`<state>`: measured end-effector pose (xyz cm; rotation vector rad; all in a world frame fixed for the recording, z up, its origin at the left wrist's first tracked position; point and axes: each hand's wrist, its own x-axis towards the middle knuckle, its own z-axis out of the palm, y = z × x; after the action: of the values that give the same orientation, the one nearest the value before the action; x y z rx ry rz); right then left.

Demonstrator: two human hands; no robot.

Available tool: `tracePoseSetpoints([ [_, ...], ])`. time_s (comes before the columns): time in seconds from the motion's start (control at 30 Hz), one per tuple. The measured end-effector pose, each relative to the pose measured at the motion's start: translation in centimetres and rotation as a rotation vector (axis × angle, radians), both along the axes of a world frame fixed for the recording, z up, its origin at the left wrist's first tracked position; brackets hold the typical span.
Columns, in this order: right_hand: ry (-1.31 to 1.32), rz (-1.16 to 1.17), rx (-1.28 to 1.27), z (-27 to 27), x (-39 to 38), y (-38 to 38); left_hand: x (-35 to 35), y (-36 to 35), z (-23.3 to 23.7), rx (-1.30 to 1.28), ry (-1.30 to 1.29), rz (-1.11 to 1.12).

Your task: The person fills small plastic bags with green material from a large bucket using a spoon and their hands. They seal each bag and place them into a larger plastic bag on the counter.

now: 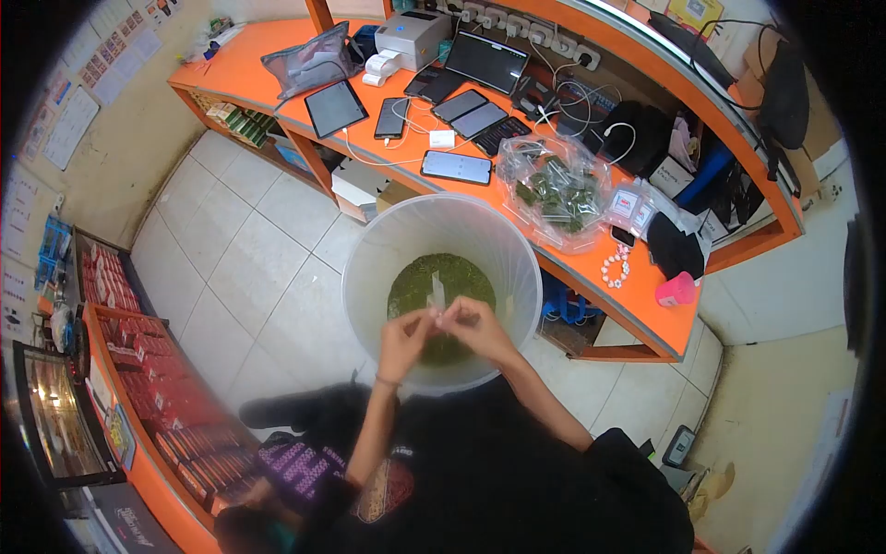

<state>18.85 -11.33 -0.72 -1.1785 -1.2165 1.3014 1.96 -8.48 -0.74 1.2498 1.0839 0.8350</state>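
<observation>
My left hand (404,340) and my right hand (474,325) meet above a large translucent plastic tub (371,268). Between their pinched fingertips is a small, narrow clear plastic bag (438,288), upright, its near end at both thumbs and forefingers. Whether anything is inside the bag is too small to tell. Green shredded material (413,277) covers the bottom of the tub, below my hands. Beyond the tub's right rim, a large clear bag (554,189) on the orange counter holds many small packets with green contents.
The orange counter (637,314) runs behind the tub, bearing several phones (456,167), a tablet (336,108), a label printer (413,39), cables, a bead bracelet (616,268) and a pink cup (676,290). Shelves with red packs (152,360) stand at left. Another person's purple-printed clothing (300,471) shows at lower left.
</observation>
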Motion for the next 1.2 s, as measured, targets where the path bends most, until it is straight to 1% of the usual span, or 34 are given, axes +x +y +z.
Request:
tracePoseSetpoints([
  [0.03, 0.081, -0.015, 0.014, 0.4, -0.2, 0.1, 0.0, -0.1, 0.5, 0.023, -0.002, -0.005],
  [0.07, 0.081, -0.012, 0.015, 1.6, -0.3, 0.0, 0.0, -0.2, 0.8, 0.044, -0.003, -0.009],
  [0.1, 0.14, 0.038, -0.136, 2.9, -0.2, -0.4, -0.1, -0.3, 1.1, 0.044, -0.002, -0.006],
  [0.13, 0.198, 0.087, -0.287, 3.6, -0.2, -0.4, -0.2, -0.3, 1.3, 0.127, 0.105, -0.016],
  [0.17, 0.198, 0.089, -0.286, 2.6, -0.4, -0.5, -0.2, -0.2, 1.4, 0.212, 0.212, -0.026],
  [0.2, -0.032, 0.006, -0.104, 0.8, -0.8, -0.7, 0.1, -0.4, 0.9, 0.212, 0.211, -0.025],
  [0.23, -0.261, -0.076, 0.079, 0.2, -1.2, -0.8, 0.8, -1.0, 0.4, 0.401, 0.389, 0.025],
  [0.27, -0.263, -0.073, 0.077, -0.3, -1.2, -0.8, 1.2, -1.3, -0.1, 0.589, 0.566, 0.075],
  [0.33, -0.592, -0.277, 0.192, -0.6, -1.2, -0.8, 1.0, -1.3, -0.4, 0.533, 0.552, 0.109],
  [0.37, -0.591, -0.274, 0.188, -0.5, -1.3, -0.7, 0.9, -1.2, -0.2, 0.483, 0.54, 0.138],
  [0.4, -0.55, -0.255, 0.204, -0.3, -1.4, -0.6, 0.9, -1.3, -0.1, 0.477, 0.544, 0.135],
  [0.47, -0.51, -0.231, 0.216, 0.7, -1.5, -0.3, 1.4, -0.9, 1.6, 0.398, 0.383, 0.216],
  [0.53, -0.388, -0.141, 0.265, 1.6, -1.8, 0.0, 1.2, -0.3, 1.6, 0.336, 0.355, 0.199],
  [0.6, -0.392, -0.161, 0.265, 2.3, -1.3, 0.1, 0.6, 0.1, 1.6, 0.273, 0.326, 0.183],
  [0.63, -0.399, -0.186, 0.271, 2.4, -0.9, 0.3, 0.1, 0.3, 2.0, 0.387, 0.434, 0.212],
  [0.67, -0.419, -0.21, 0.179, 2.0, -0.7, 0.7, -0.1, 0.4, 2.3, 0.501, 0.541, 0.24],
  [0.7, -0.421, -0.203, 0.175, 2.0, -0.8, 1.0, -0.1, 0.5, 2.4, 0.494, 0.542, 0.245],
  [0.77, -0.341, -0.211, 0.119, 2.1, -1.1, 1.4, -0.1, 0.6, 2.7, 0.567, 0.335, 0.028],
  [0.8, -0.343, -0.203, 0.118, 2.2, -1.0, 1.6, -0.1, 0.6, 2.9, 0.564, 0.335, 0.035],
  [0.87, -0.306, -0.166, 0.126, 2.3, -0.7, 1.8, -0.2, 0.4, 3.8, 0.671, 0.328, -0.07],
  [1.0, -0.222, -0.07, 0.032, 2.5, -0.8, 2.1, -0.7, 0.6, 3.5, 0.708, 0.407, -0.037],
  [1.07, -0.025, -0.068, 0.071, 2.4, -1.0, 2.6, -1.1, 1.0, 2.9, 0.857, 0.441, 0.041],
  [1.1, -0.027, -0.06, 0.065, 2.5, -0.8, 2.9, -1.5, 1.2, 2.6, 0.849, 0.442, 0.047],
  [1.17, 0.126, 0.022, -0.049, 3.7, 0.2, 3.9, -2.4, 1.4, 3.2, 0.648, 0.39, 0.113],
  [1.2, 0.126, 0.028, -0.057, 3.6, 0.7, 4.6, -2.8, 1.4, 3.6, 0.614, 0.418, 0.144],
])
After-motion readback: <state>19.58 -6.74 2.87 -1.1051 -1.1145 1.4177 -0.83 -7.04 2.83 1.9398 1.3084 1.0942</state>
